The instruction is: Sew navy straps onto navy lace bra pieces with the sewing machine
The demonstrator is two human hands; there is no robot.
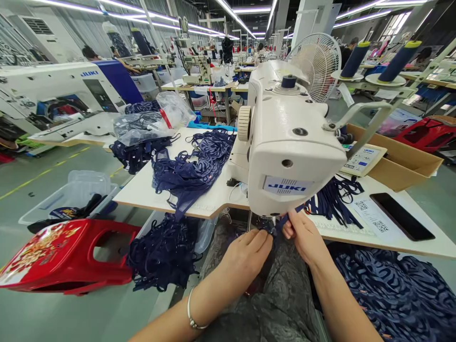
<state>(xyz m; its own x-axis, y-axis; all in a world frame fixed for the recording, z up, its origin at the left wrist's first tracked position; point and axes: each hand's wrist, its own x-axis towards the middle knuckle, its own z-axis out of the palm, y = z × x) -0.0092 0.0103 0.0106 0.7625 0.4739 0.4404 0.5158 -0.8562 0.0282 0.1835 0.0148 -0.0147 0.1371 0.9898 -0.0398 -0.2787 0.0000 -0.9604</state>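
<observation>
A white JUKI sewing machine [292, 156] stands right in front of me, its needle area low at the table's front edge. My left hand [245, 256] is closed on dark navy fabric [268, 225] just beside the needle. On the other side of the needle, my right hand [301, 230] pinches a navy strap [283, 220], fingers curled. Much of the fabric is hidden by my hands and the machine head. A pile of navy patterned bras [199, 166] lies on the table to the left of the machine. Loose navy straps [335, 199] lie to its right.
A black phone [402, 216] and a paper with QR codes [374, 221] lie at right, near a cardboard box [399, 159]. A red stool [67, 256] stands low left, beside hanging navy garments [164, 251]. More patterned fabric [399, 289] is piled below right.
</observation>
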